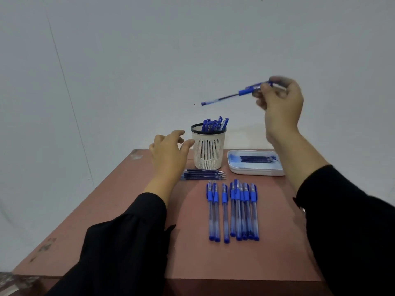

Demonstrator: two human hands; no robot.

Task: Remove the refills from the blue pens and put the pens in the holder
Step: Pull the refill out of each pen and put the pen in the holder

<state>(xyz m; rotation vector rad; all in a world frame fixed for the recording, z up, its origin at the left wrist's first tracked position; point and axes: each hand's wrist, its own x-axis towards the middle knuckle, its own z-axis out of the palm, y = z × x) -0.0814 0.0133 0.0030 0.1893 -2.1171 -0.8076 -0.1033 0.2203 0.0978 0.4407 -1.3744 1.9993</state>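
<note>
The table (128, 231) carries the holder (208, 150) at 12 o'clock, with pens standing in it. The tray (256, 170) sits just beside the holder at 3 o'clock and contains refills, apparently five. Loose refills (203, 174) lie directly at 6 o'clock of the holder. A row of pens (234, 210) lies at 6 o'clock of those.

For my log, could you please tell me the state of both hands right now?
Left hand: open, holding nothing, beside the white slotted plastic holder.
Right hand: gripping a blue capped plastic pen.
</note>
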